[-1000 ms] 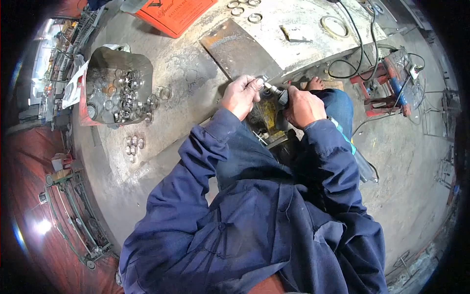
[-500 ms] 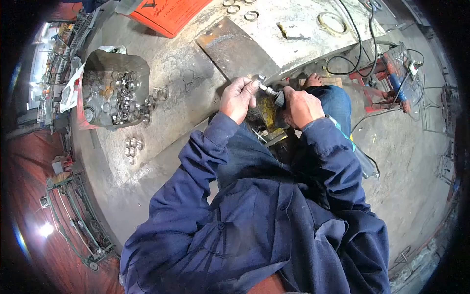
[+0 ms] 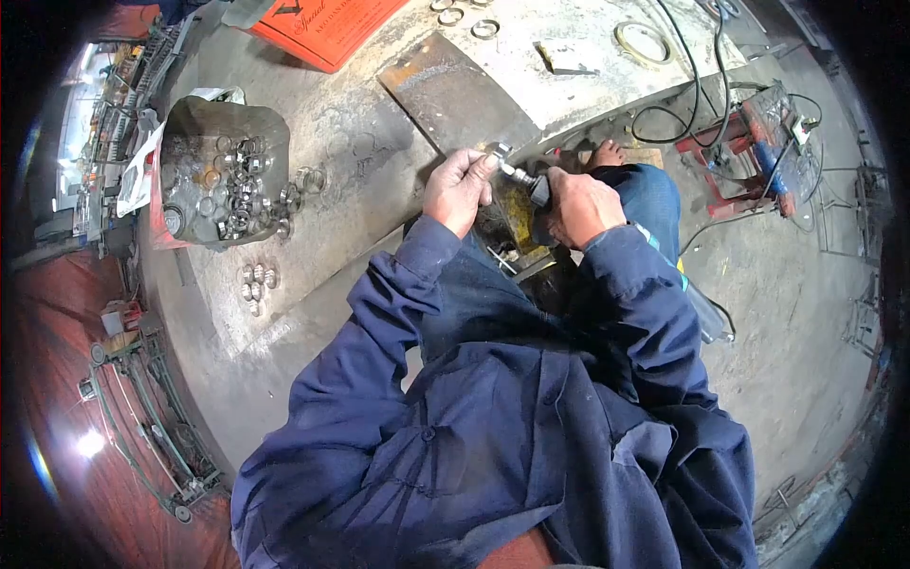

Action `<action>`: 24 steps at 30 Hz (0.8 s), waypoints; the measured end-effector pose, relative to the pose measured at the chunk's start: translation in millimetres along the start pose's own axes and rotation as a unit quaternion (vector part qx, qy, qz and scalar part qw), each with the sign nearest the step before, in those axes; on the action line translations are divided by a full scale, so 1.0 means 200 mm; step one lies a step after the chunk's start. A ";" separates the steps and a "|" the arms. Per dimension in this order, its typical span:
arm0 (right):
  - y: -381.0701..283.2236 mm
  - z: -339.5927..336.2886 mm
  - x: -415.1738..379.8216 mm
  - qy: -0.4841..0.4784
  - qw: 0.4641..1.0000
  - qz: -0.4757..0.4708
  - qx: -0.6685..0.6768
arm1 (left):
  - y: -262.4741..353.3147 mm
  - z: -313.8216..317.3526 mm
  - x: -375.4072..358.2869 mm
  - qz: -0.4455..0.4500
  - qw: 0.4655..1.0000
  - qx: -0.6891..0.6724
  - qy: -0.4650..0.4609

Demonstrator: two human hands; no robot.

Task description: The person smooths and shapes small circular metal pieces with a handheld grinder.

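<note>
Black-collared, silver-nosed handheld tool [image 3: 540, 193] is filling the tightly curled right hand [image 3: 590, 207]. Left hand [image 3: 455, 192], nearly closed, is pinching a small silver metal ring [image 3: 501, 150] near the tool's nose; weak pinch would be risking ring slip.

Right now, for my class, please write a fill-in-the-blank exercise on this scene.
The bare left hand pinches a small shiny metal piece between fingers and ____.
The dark handheld tool is in the bare ____ hand.
Both long sleeves are dark ____.
The open, grey-lined container of shiny metal rings lies to the ____ of both hands.
Missing words: thumb; right; blue; left.
</note>
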State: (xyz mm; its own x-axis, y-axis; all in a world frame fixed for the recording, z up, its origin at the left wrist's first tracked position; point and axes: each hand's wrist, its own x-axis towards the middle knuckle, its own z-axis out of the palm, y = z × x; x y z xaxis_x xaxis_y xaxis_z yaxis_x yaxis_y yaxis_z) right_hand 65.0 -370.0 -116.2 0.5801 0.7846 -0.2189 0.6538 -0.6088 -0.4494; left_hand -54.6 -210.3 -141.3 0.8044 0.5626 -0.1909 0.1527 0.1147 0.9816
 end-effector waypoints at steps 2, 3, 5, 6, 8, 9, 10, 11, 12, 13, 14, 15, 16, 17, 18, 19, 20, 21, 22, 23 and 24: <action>0.01 0.00 0.01 -0.006 1.000 -0.015 -0.005 | 0.00 0.00 0.00 0.012 1.000 0.028 -0.002; 0.01 0.00 0.03 0.010 1.000 0.002 0.002 | 0.01 0.00 0.01 0.013 1.000 0.028 -0.002; 0.01 0.02 0.02 0.022 0.999 0.020 0.012 | 0.02 0.01 0.00 0.011 1.000 0.022 0.002; 0.01 0.03 0.00 0.024 1.000 -0.003 0.005 | 0.01 0.01 -0.01 0.009 1.000 0.024 0.000; 0.00 0.01 0.01 0.031 0.999 -0.027 -0.004 | 0.00 0.01 0.00 0.027 0.999 0.030 0.005; -0.01 -0.02 0.00 0.029 0.999 -0.026 -0.004 | 0.03 0.01 -0.01 0.032 0.999 0.034 0.003; -0.01 -0.04 0.00 0.026 0.999 -0.024 -0.004 | 0.05 0.02 -0.01 0.032 0.999 0.035 0.003; 0.00 -0.03 0.01 0.031 0.999 -0.022 -0.004 | 0.07 0.02 -0.02 0.016 0.999 0.037 0.005; 0.00 -0.01 0.00 0.029 0.999 -0.020 -0.002 | 0.08 0.03 -0.02 -0.001 0.999 0.040 0.006; 0.01 0.02 0.00 0.027 0.999 -0.030 0.003 | 0.07 0.03 -0.02 -0.001 0.999 0.039 0.005; 0.02 0.03 0.00 0.026 0.999 -0.041 0.006 | 0.03 0.01 -0.02 0.008 0.999 0.039 0.003; 0.02 0.02 0.00 0.028 0.999 -0.032 0.008 | 0.03 0.01 -0.01 0.017 0.999 0.039 0.002; 0.01 0.00 0.01 0.029 0.999 -0.033 0.008 | 0.02 0.00 0.00 0.018 0.999 0.041 0.002; 0.01 -0.02 0.01 0.026 0.999 -0.035 0.004 | 0.01 0.00 0.00 0.021 0.999 0.039 0.001; 0.01 -0.02 0.00 0.022 0.999 -0.037 -0.001 | 0.00 0.01 0.00 0.024 0.999 0.036 0.000; 0.00 -0.01 0.00 0.014 0.999 -0.047 0.004 | -0.01 0.01 -0.01 0.024 0.999 0.037 -0.001; 0.00 -0.02 -0.01 0.016 0.999 -0.047 0.003 | -0.02 0.01 -0.01 0.034 0.999 0.033 0.004; -0.01 -0.04 -0.01 -0.003 0.999 -0.051 0.007 | -0.02 0.01 -0.01 0.044 0.999 0.031 0.010; -0.01 -0.06 -0.01 -0.020 0.998 -0.056 0.012 | -0.01 0.02 -0.01 0.047 0.998 0.031 0.010; 0.00 -0.04 0.00 -0.017 0.998 -0.051 0.012 | -0.01 0.02 -0.01 0.051 0.998 0.032 0.011; 0.00 -0.04 0.02 -0.015 0.998 -0.053 0.011 | 0.00 0.02 -0.01 0.054 0.998 0.033 0.013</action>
State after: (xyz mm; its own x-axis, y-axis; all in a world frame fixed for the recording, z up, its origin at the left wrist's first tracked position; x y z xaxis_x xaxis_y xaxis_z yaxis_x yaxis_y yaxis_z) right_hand 71.5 -368.6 -110.4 0.4936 0.8474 -0.1955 0.6995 -0.5204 -0.4897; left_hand -53.4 -215.4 -140.5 0.8036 0.5894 -0.0827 0.1037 -0.0019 0.9946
